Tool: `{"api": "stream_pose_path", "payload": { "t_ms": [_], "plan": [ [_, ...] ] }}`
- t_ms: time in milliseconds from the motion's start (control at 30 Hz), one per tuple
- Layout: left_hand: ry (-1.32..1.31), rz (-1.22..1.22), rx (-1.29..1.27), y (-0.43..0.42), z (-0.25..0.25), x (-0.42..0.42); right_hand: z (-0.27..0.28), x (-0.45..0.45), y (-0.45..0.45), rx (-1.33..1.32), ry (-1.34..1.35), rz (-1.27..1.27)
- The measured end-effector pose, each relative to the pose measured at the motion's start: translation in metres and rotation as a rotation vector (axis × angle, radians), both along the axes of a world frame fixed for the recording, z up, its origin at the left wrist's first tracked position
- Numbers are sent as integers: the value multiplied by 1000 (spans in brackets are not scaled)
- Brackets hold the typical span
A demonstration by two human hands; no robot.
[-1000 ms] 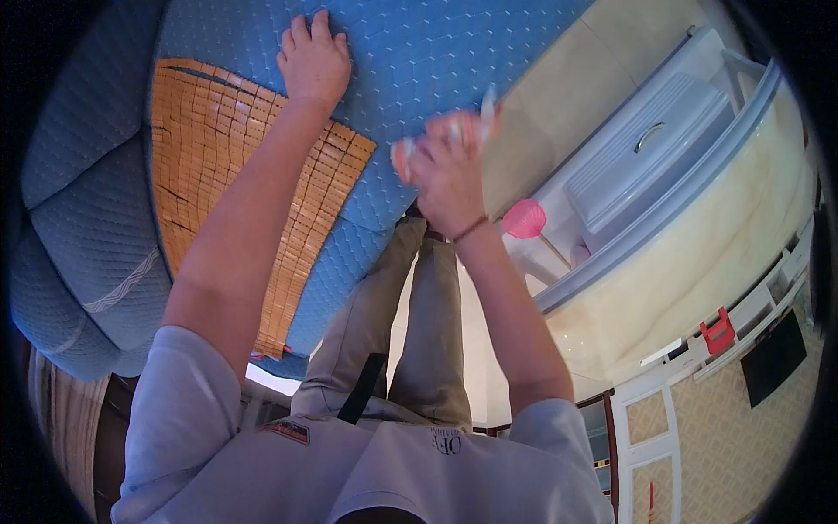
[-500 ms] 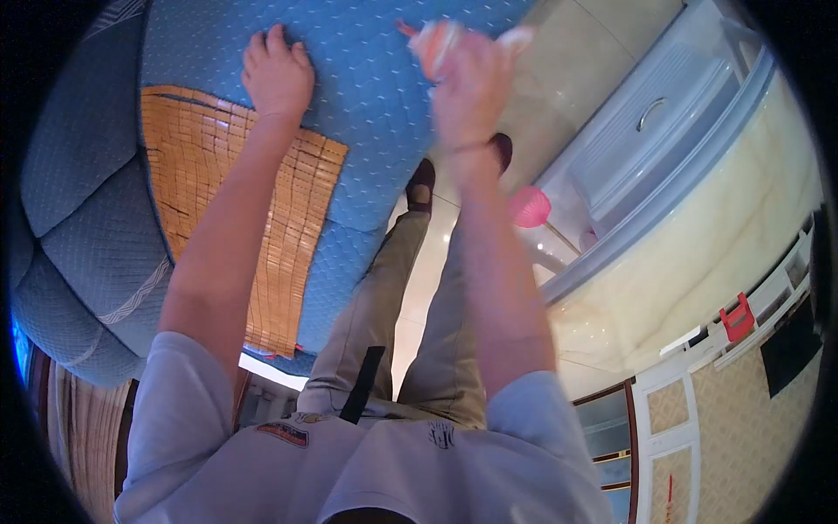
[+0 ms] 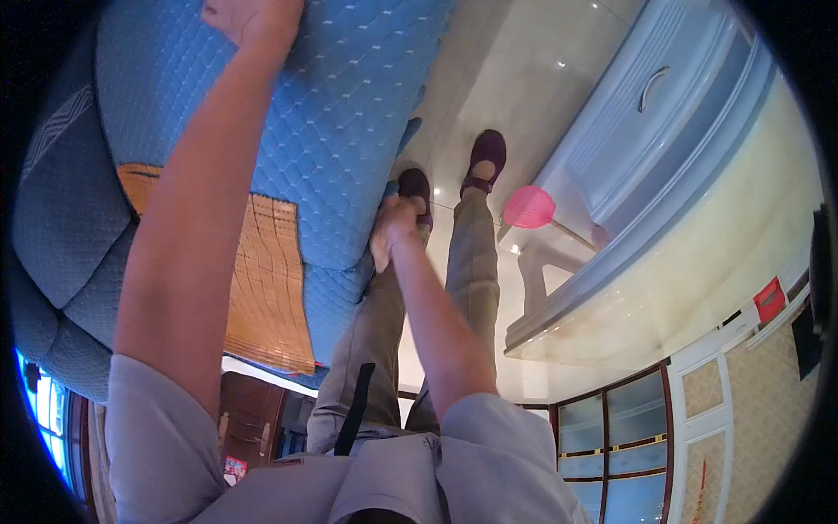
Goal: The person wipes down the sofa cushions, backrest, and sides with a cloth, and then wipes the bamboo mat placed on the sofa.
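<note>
A blue quilted sofa cover [image 3: 349, 113] lies over the long seat. My left hand [image 3: 249, 16] is on it at the top edge of the view; its fingers are mostly cut off. Beside my knee, my right hand [image 3: 395, 229] is closed at the cover's front edge, with a bit of blue fabric showing just past the knuckles. A brown bamboo mat [image 3: 266, 279] rests on the cover, partly behind my left forearm. The orange and white cloth-like thing is out of view.
Dark blue padded cushions [image 3: 65, 218] form the sofa back at left. To the right stands a pale, glossy table [image 3: 637, 288] with a drawer handle [image 3: 652, 89]. A pink round paddle [image 3: 529, 207] with a stick leans by it. My shoes [image 3: 487, 155] are on the tiled floor.
My right hand has come down toward me to the sofa's front edge, and the orange and white thing it held is gone from view. My left hand has moved farther up the seat.
</note>
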State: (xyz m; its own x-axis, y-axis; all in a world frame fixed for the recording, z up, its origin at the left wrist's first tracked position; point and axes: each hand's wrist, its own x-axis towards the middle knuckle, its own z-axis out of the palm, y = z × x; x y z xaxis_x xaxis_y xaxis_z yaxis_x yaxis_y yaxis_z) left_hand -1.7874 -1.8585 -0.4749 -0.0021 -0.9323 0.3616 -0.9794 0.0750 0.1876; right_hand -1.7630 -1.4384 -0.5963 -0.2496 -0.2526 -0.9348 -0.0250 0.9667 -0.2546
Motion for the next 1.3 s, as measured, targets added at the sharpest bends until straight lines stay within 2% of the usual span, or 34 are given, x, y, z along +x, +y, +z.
{"api": "stream_pose_path", "payload": {
  "t_ms": [33, 67, 100, 133, 167, 200, 233, 300, 333, 400, 433, 467, 500, 533, 567, 600, 667, 733, 767, 800, 900, 933, 967, 1067, 1100, 1133, 1167, 1233, 1267, 1300],
  "plan": [
    [-62, 49, -53, 1, -4, -4, -57, -8, 9, -23, 85, 61],
    [-63, 39, -51, 2, -6, -5, 3, -66, -79, 77, -133, -249],
    [-56, 38, -53, 3, -7, -4, 41, -103, -145, -101, -152, -605],
    [-47, 38, -56, 3, -9, -3, 40, -140, -188, -168, -182, -508],
    [-45, 32, -53, 2, -12, -2, 29, -160, -229, -381, -265, -843],
    [-18, -17, -122, 1, -14, 1, 80, -201, -278, -303, -2, -535],
    [10, -65, -195, -1, -16, 2, 67, -223, -305, -546, 145, -576],
    [23, -43, -165, 0, -14, -1, 103, -259, -363, -1101, -429, -956],
    [35, -15, -126, 2, -13, -2, 104, -259, -364, -1105, -428, -960],
    [38, -15, -132, 4, -11, -5, 106, -244, -363, -1277, 452, -525],
    [42, -11, -138, 4, -10, -7, 82, -219, -353, -1277, 638, -590],
    [42, -15, -141, 4, -10, -7, 83, -200, -314, -1070, 359, -536],
    [35, -16, -134, 4, -10, -7, 65, -171, -281, -944, 499, -468],
    [27, -15, -126, 4, -10, -7, 69, -144, -243, -840, 385, -466],
    [22, -18, -126, 5, -9, -7, 61, -109, -204, -886, 523, -456],
    [25, -23, -128, 6, -9, -7, 59, -81, -153, -713, 235, -501],
    [23, -33, -136, 4, -9, -5, 40, -29, -62, -622, 119, -581],
    [-9, -43, -143, 3, -11, -3, 34, -6, 10, -85, -271, -64],
    [-8, -47, -146, 2, -12, -3, 31, -7, 15, -89, -270, -68],
    [-19, -43, -137, 3, -12, -3, 28, -8, 19, 17, -345, -44],
    [-33, -60, -140, 3, -14, 2, -60, 18, 31, -178, -272, 421],
    [-33, -82, -155, 2, -15, 2, -71, -8, -17, -182, -263, 396],
    [-30, -84, -159, 1, -16, 0, -80, -42, -83, -183, -251, 235],
    [-51, -63, -168, 5, -12, -2, -79, -136, -237, -297, -178, -400],
    [-14, -58, -113, 6, -10, -3, -69, -167, -279, -382, -109, -557],
    [24, -51, -58, 6, -10, -4, -57, -194, -312, -474, 94, -631],
    [27, -46, -60, 5, -11, -4, -14, -224, -339, -510, 4, -926],
    [18, -50, -61, 6, -10, -4, -6, -271, -378, -825, 103, -1036],
    [18, -46, -62, 7, -10, -4, 13, -283, -392, -826, 101, -1032],
    [-14, -49, -107, 6, -11, -5, 34, -293, -405, -1052, 283, -933]
  ]
}}
